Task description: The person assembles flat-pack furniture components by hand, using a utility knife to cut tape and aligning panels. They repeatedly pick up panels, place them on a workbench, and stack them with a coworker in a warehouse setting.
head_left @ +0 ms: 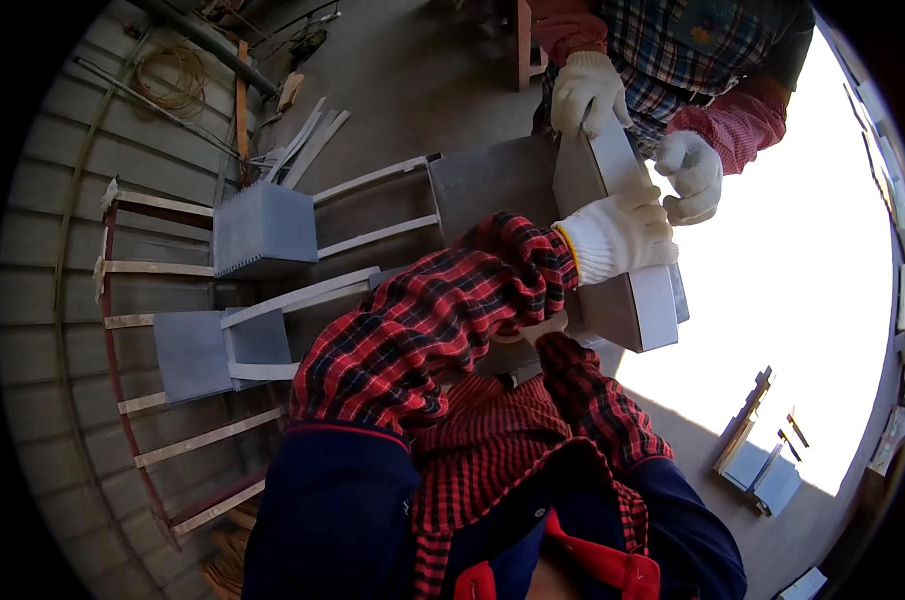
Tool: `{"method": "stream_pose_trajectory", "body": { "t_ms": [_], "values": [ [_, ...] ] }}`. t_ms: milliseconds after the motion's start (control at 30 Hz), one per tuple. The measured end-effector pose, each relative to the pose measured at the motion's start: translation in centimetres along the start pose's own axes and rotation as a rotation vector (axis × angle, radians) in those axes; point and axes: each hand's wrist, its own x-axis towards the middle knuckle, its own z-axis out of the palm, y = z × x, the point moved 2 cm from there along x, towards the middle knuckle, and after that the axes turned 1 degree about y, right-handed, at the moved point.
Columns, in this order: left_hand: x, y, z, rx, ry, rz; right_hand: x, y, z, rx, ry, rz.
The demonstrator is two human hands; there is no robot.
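My left hand, in a white knitted glove with a yellow cuff edge, lies across a long grey box-shaped piece. Its fingers bend over the piece's top. Under my left forearm, my right hand shows only in part beside the near end of the piece; its fingers are hidden. Across from me, a co-worker's gloved hand grips the far end of the same piece. The co-worker's other gloved hand is close to its right side, fingers bent.
On the left, a rack with pale slats carries a blue-grey block and a grey flat piece. Pale strips lean behind it. A coil hangs on the wall. Grey pieces lie on the floor at right.
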Motion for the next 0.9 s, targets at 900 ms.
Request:
{"method": "stream_pose_trajectory", "body": {
  "t_ms": [900],
  "values": [
    [-8.5,15.7,0.5,-0.213,-0.245,-0.590,-33.7,13.5,-23.6,1.108,0.523,0.073]
  ]
}}
